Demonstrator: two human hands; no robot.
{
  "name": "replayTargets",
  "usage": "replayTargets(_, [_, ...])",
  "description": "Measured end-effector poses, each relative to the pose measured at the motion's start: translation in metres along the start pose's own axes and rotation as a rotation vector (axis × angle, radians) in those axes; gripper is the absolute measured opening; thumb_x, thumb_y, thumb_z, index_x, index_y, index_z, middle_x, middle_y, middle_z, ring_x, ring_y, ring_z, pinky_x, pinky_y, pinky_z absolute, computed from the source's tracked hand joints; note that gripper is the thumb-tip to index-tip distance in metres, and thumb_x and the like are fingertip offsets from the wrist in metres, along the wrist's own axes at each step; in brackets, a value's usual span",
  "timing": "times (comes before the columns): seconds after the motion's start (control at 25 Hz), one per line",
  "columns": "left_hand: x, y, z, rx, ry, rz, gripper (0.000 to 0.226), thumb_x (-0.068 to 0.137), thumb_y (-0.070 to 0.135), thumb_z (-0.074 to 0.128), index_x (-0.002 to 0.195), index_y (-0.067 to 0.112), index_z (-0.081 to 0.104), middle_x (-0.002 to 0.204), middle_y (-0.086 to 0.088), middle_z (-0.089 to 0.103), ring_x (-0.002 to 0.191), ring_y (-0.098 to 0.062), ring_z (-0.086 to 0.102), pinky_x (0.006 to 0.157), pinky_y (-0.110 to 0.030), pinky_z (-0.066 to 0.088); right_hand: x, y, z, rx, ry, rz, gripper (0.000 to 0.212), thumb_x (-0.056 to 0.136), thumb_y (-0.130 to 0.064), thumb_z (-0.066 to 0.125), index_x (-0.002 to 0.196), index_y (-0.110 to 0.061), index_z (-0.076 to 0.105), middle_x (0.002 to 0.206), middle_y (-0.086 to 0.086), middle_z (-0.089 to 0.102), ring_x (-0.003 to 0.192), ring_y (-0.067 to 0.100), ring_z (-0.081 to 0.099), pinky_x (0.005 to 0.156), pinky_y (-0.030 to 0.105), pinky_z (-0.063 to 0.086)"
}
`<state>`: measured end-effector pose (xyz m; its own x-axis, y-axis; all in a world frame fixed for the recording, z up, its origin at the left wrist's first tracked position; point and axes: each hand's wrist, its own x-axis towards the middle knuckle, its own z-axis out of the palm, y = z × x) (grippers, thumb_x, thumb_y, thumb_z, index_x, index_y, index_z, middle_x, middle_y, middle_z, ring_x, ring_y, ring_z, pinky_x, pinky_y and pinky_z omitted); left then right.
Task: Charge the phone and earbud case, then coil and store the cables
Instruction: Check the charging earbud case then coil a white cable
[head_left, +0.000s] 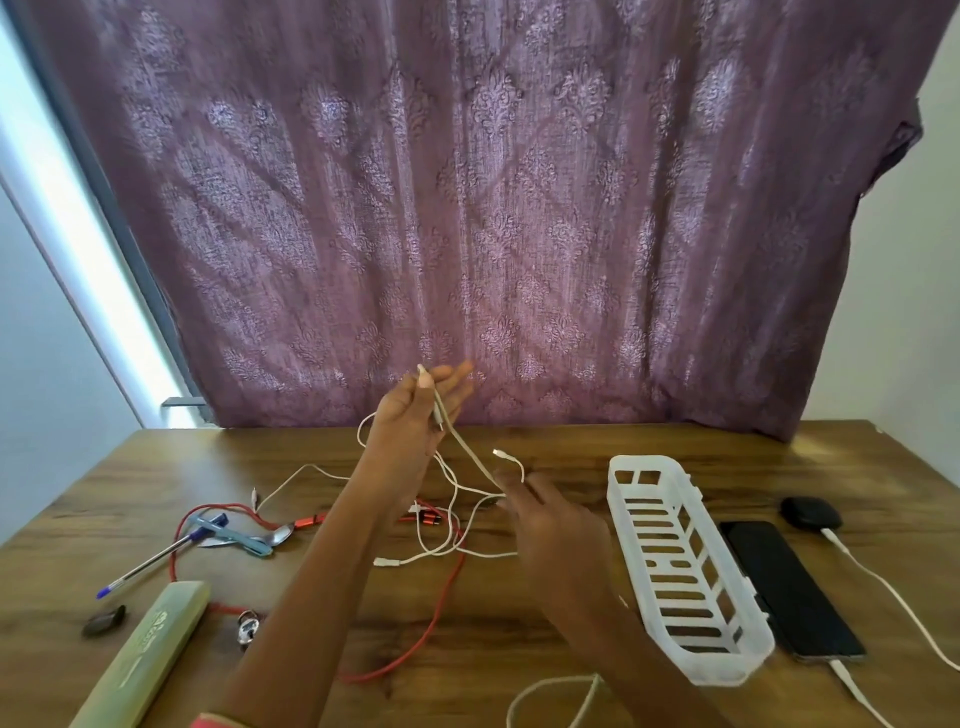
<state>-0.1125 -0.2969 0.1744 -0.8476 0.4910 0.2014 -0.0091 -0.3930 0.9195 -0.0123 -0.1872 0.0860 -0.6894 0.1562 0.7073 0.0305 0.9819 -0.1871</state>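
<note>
While the left hand (415, 410) is pinching the white cable (470, 456) just below its upper plug, raised toward 12 o'clock above the table (727, 447), the right hand (550, 517) is hovering at centre with fingers spread and straight, holding nothing, over the loose strands. The cable is hanging limp and crossing a red cable (447, 592) (both are judged light, soft and springy, so coils are likely to be slipping open). Recommended grip: the strand just behind a plug's moulded collar, not the metal tip. The phone (789, 587) and earbud case (810, 512) are lying at 3 o'clock, each with a white lead plugged in, beside the white basket (727, 670).
</note>
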Motion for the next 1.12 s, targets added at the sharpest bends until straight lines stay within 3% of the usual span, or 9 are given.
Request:
replayTargets(0.08, [-0.002,-0.008,0.001,0.116,-0.004,0.023,0.028,0.100,0.021,0.030,0.111,0.009,0.052,0.117,-0.002,0.062,0.112,-0.014,0.059,0.101,-0.029,0.044,0.003,0.003,-0.010,-0.092,0.084,-0.168,0.034,0.070,-0.004,0.071,0.102,-0.014,0.071,0.079,0.000,0.066,0.051,0.012,0.058,0.035,0.022,0.045])
replayTargets(0.2, [-0.008,-0.018,0.006,0.212,-0.038,0.039,0.027,0.100,0.017,0.030,0.114,0.008,0.052,0.115,-0.004,0.061,0.102,-0.008,0.062,0.094,-0.021,0.048,0.018,0.003,-0.033,-0.190,0.182,-0.369,0.031,0.078,-0.006,0.050,0.099,-0.013,0.071,0.077,0.000,0.063,0.061,0.015,0.060,0.036,0.024,0.043])
replayTargets(0.36, [-0.022,-0.021,0.014,0.341,-0.157,0.039,0.027,0.100,0.016,0.032,0.100,0.012,0.059,0.080,0.010,0.069,0.073,0.002,0.062,0.069,-0.013,0.048,0.048,0.007,-0.055,-0.166,0.287,-0.401,0.013,0.081,-0.018,0.064,0.090,-0.019,0.072,0.077,-0.003,0.064,0.064,0.014,0.059,0.042,0.023,0.042])
replayTargets(0.52, [-0.028,-0.016,0.017,0.303,-0.182,-0.027,0.030,0.099,0.020,0.034,0.085,0.009,0.058,0.057,0.007,0.056,0.054,-0.002,0.052,0.069,-0.022,0.046,0.076,0.021,-0.061,-0.105,0.321,-0.419,0.010,0.074,-0.018,0.072,0.084,-0.019,0.074,0.072,-0.001,0.063,0.062,0.014,0.060,0.042,0.021,0.043])
replayTargets(0.64, [-0.029,-0.006,0.018,0.184,-0.217,-0.112,0.033,0.100,0.021,0.032,0.084,0.009,0.058,0.051,0.006,0.042,0.048,-0.006,0.038,0.071,-0.028,0.045,0.087,0.029,-0.051,-0.007,0.286,-0.374,0.019,0.071,-0.017,0.078,0.090,-0.018,0.074,0.075,0.000,0.063,0.065,0.017,0.060,0.043,0.028,0.048])
replayTargets(0.76, [-0.031,0.006,0.020,-0.017,-0.246,-0.172,0.034,0.098,0.021,0.030,0.077,0.008,0.053,0.045,0.007,0.031,0.040,-0.005,0.028,0.057,-0.021,0.047,0.089,0.025,-0.043,0.163,0.274,-0.298,0.018,0.082,-0.016,0.064,0.097,-0.017,0.074,0.077,0.001,0.065,0.068,0.018,0.061,0.048,0.031,0.050])
replayTargets(0.88, [-0.032,0.011,0.020,-0.130,-0.225,-0.218,0.033,0.097,0.021,0.030,0.072,0.011,0.048,0.042,0.008,0.028,0.036,-0.004,0.026,0.050,-0.018,0.047,0.088,0.019,-0.038,0.333,0.208,-0.182,0.033,0.088,-0.025,0.044,0.106,-0.016,0.071,0.081,0.001,0.064,0.073,0.015,0.060,0.057,0.030,0.049])
replayTargets(1.04, [-0.033,0.010,0.015,-0.275,-0.256,-0.215,0.031,0.093,0.024,0.034,0.068,0.013,0.050,0.043,0.008,0.028,0.037,-0.004,0.026,0.049,-0.019,0.045,0.084,0.014,-0.028,0.651,0.100,-0.041,0.032,0.090,-0.016,0.042,0.109,-0.013,0.067,0.088,-0.008,0.065,0.079,0.005,0.061,0.071,0.025,0.050])
replayTargets(1.12, [-0.032,0.007,0.014,-0.334,-0.258,-0.216,0.036,0.096,0.023,0.030,0.068,0.014,0.050,0.044,0.008,0.028,0.038,-0.004,0.026,0.050,-0.019,0.044,0.080,0.010,-0.024,0.733,0.079,0.040,0.027,0.093,-0.014,0.043,0.104,-0.012,0.068,0.084,-0.012,0.067,0.073,0.004,0.062,0.067,0.022,0.050])
